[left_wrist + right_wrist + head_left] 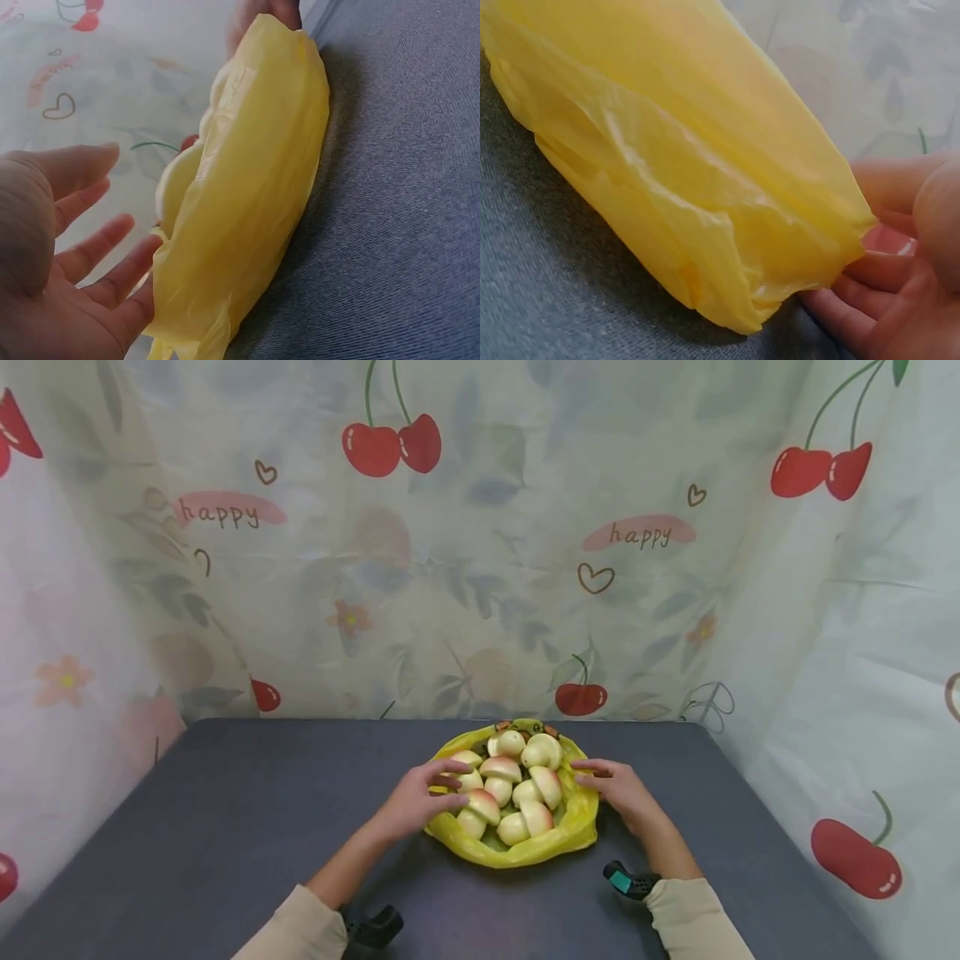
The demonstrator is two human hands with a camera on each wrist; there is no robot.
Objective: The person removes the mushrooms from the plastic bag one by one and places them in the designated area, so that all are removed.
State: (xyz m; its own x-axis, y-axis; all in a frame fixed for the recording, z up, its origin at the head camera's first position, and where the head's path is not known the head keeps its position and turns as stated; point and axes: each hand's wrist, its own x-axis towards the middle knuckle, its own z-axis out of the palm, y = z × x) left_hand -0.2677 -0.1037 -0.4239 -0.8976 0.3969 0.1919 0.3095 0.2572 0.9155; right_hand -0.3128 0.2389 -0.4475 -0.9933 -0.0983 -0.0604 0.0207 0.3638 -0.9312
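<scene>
A yellow plastic bag (517, 857) lies wide-mouthed on the dark table, its edge folded down like a bowl's rim. Inside sit several cream mushroom-shaped pieces (501, 768) with pink-tinged caps. At the bag's left side my left hand (422, 797) has its fingers spread, reaching over the rim beside the mushrooms. In the left wrist view, the lower fingertips (142, 300) meet the yellow plastic. My right hand (618, 783) is at the opposite side, fingers loosely extended along the rim. The right wrist view has those fingers (889, 270) against the bag's end, partly hidden behind it.
The dark grey table (262, 827) extends around the bag. Behind and beside it hangs a pale curtain (480, 527) printed with cherries, hearts and leaves. Black wrist-worn devices (375, 928) show below both hands. A small brown-and-green patterned piece (527, 727) shows at the bag's back rim.
</scene>
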